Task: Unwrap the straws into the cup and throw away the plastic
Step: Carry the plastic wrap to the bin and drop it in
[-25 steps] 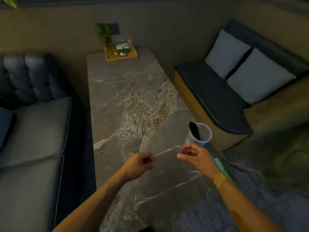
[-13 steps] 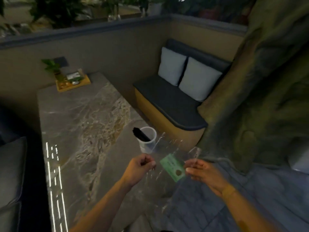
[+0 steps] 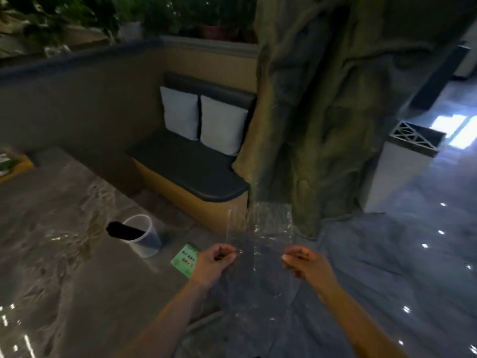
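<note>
The black straws [image 3: 124,230] already stand in the cup [image 3: 145,236] near the right edge of the surface [image 3: 64,254]. The left hand [image 3: 215,260] and right hand [image 3: 305,264] each pinch a side of the clear plastic [image 3: 260,236], held over open floor; disposal remains. The white bin [image 3: 402,166] stands far right, the path to it apparently unobstructed.

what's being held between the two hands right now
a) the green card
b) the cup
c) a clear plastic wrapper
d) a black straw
c: the left hand and right hand each pinch a side of the clear plastic wrapper, stretched between them, while the black straws sit in the cup on the table and the green card lies beside it.
</note>
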Motion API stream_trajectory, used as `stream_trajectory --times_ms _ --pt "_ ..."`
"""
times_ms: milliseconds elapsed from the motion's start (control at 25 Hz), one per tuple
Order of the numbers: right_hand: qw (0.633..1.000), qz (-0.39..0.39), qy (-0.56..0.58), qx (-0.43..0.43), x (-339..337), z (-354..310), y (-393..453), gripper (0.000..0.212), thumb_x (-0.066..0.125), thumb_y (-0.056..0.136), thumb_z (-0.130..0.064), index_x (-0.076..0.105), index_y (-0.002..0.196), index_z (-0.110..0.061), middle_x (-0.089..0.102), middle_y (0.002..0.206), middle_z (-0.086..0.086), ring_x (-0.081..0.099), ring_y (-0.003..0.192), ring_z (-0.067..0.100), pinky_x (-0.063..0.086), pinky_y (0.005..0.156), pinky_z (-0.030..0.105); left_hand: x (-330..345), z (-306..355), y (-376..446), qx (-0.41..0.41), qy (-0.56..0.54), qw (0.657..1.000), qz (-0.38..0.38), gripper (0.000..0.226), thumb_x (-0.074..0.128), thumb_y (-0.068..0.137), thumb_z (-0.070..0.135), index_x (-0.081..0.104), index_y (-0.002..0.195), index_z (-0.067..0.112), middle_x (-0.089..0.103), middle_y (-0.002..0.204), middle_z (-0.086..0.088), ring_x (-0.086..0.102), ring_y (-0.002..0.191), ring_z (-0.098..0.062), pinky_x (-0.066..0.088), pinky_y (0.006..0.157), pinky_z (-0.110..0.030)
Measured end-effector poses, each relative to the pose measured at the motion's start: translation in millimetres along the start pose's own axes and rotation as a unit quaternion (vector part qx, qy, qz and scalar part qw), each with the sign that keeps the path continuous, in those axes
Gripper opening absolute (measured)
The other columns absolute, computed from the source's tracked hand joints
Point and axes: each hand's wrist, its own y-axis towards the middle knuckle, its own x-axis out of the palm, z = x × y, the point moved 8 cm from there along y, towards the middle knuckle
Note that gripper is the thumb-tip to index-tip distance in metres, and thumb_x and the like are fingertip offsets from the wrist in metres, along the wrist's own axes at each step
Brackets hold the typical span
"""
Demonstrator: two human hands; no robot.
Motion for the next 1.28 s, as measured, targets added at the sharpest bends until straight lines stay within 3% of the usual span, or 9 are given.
stream_trajectory --times_ms 160,320,520,680,960,1280 --pt "0.995 0.095 0.041 0.002 -63 11 -19 0.008 0.072 0.083 -0.011 0.074 0.081 -0.019 0.076 0.071 -0.002 0.070 0.064 0.006 0.054 0.054 0.015 65 5 15 0.013 0.092 0.991 -0.099 0.015 0.066 0.086 -0.006 0.066 0.100 0.000 0.066 0.076 -0.004 0.058 0.067 -0.013 0.048 0.057 -0.016" --pt "0.986 0.153 0.060 0.011 -113 19 -37 0.008 0.071 0.083 -0.009 0.072 0.087 -0.016 0.072 0.078 0.003 0.066 0.070 0.011 0.052 0.066 0.026 128 18 33 0.027 0.115 0.982 -0.144 0.009 0.066 0.087 -0.002 0.067 0.093 0.005 0.066 0.072 0.000 0.059 0.055 0.000 0.047 0.053 -0.015" --pt "0.970 0.231 0.070 0.037 -166 30 -45 0.010 0.070 0.083 -0.009 0.072 0.088 -0.017 0.072 0.080 0.004 0.066 0.074 0.015 0.050 0.068 0.028 198 34 64 0.048 0.117 0.968 -0.215 0.010 0.066 0.087 -0.001 0.066 0.089 0.008 0.065 0.073 -0.001 0.057 0.053 0.000 0.046 0.049 -0.012" --pt "0.949 0.303 0.069 0.048 -199 26 -38 0.008 0.071 0.083 -0.011 0.073 0.085 -0.019 0.073 0.075 0.001 0.066 0.069 0.012 0.051 0.064 0.025 248 43 100 0.055 0.120 0.950 -0.282 0.013 0.065 0.087 -0.002 0.065 0.087 0.010 0.064 0.073 -0.002 0.057 0.064 -0.012 0.046 0.052 -0.014" --pt "0.924 0.366 0.089 0.061 -238 -12 8 0.010 0.071 0.083 -0.010 0.071 0.093 -0.010 0.072 0.082 0.009 0.065 0.069 0.014 0.048 0.064 0.026 314 81 175 0.061 0.118 0.931 -0.339 0.015 0.066 0.088 0.001 0.066 0.087 0.016 0.066 0.078 -0.003 0.058 0.065 -0.011 0.048 0.059 -0.021" --pt "0.904 0.410 0.106 0.064 -265 -39 62 0.010 0.070 0.083 -0.008 0.071 0.093 -0.008 0.072 0.085 0.012 0.064 0.071 0.017 0.047 0.065 0.028 368 107 248 0.071 0.128 0.912 -0.383 0.018 0.062 0.088 -0.005 0.066 0.089 0.013 0.066 0.076 -0.004 0.059 0.056 -0.005 0.046 0.054 -0.018"
